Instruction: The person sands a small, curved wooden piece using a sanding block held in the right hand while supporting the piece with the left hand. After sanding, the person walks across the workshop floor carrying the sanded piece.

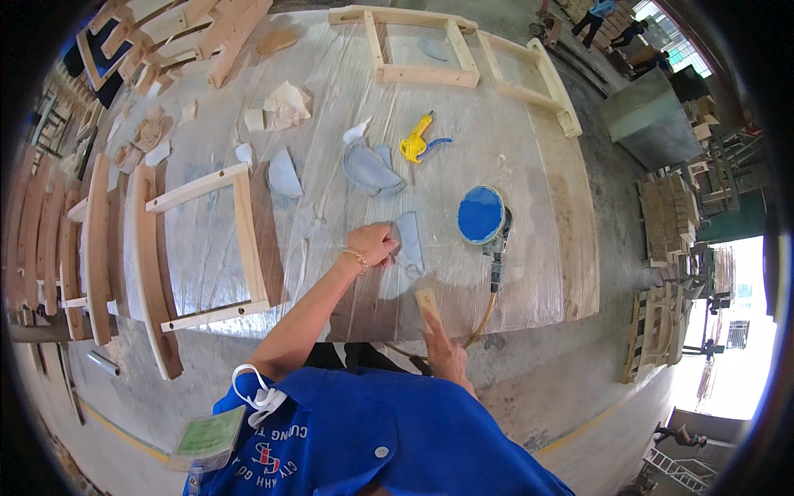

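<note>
My left hand [375, 243], a bracelet at its wrist, reaches over the plastic-covered table with its fingers curled closed. They meet the left edge of a grey-blue piece of sandpaper [410, 236]; the fingertips are partly hidden. Near the table's front edge, my right hand [447, 355] grips a short, light wooden piece [428, 304], its free end pointing away from me. A sander [481, 215] with a round blue pad facing up lies to the right, its hose running toward me. Beyond the left hand are more worn sandpaper pieces [369, 167] and a yellow air blow gun [416, 142].
Wooden frames lie at the table's left [248, 236] and far edge [426, 74]. Several curved wooden parts [178, 37] are stacked at the far left. Crumpled paper [288, 105] and scraps lie nearby. A pallet [653, 335] stands on the floor at right; other people are in the distance.
</note>
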Demonstrator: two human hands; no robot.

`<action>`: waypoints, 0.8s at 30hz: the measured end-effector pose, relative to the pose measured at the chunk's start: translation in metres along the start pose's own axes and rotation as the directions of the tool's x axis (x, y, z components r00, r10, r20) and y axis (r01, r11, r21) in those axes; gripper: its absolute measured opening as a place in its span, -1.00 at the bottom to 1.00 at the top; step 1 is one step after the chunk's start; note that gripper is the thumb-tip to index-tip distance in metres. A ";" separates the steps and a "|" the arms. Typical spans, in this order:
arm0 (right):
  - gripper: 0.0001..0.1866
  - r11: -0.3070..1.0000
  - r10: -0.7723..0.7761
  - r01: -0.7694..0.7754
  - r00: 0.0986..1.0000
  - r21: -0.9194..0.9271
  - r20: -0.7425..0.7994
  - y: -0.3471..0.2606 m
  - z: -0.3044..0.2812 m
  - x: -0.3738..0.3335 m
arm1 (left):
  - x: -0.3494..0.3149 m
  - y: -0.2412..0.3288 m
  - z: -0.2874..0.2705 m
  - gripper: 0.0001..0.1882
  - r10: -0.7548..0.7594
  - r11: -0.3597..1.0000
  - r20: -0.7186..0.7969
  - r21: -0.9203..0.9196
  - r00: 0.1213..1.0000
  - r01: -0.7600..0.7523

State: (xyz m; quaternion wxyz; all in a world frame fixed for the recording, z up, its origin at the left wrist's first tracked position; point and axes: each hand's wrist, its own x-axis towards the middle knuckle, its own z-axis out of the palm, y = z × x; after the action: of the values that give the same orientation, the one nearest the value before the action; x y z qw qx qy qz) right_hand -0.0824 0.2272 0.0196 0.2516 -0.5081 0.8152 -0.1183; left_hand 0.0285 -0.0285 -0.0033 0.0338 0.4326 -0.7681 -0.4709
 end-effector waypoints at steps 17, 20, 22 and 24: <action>-0.26 0.447 -0.105 0.003 0.993 0.895 0.049 -0.058 -0.050 0.111 | -0.074 0.005 -0.006 -0.89 0.093 0.914 -0.344 -0.342 0.935 -0.217; -0.25 0.420 -0.177 0.096 0.984 0.903 -0.022 -0.055 -0.034 0.119 | -0.063 -0.009 -0.008 -0.85 -0.054 0.676 0.150 -0.723 0.987 0.147; -0.29 0.535 -0.178 0.227 0.972 0.814 -0.154 -0.037 -0.027 0.128 | -0.051 -0.001 0.001 -0.82 -0.032 0.639 0.197 -0.750 0.980 0.171; -0.35 0.698 -0.171 0.317 0.944 0.642 -0.281 -0.025 -0.024 0.136 | -0.040 0.000 0.006 -0.80 -0.021 0.621 0.204 -0.765 0.979 0.172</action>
State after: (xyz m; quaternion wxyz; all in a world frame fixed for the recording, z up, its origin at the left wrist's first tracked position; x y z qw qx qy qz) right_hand -0.1249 0.0935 0.0117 0.3183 -0.4704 0.6610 -0.4903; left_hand 0.0510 0.0036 0.0076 0.1246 0.3730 -0.4643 -0.7936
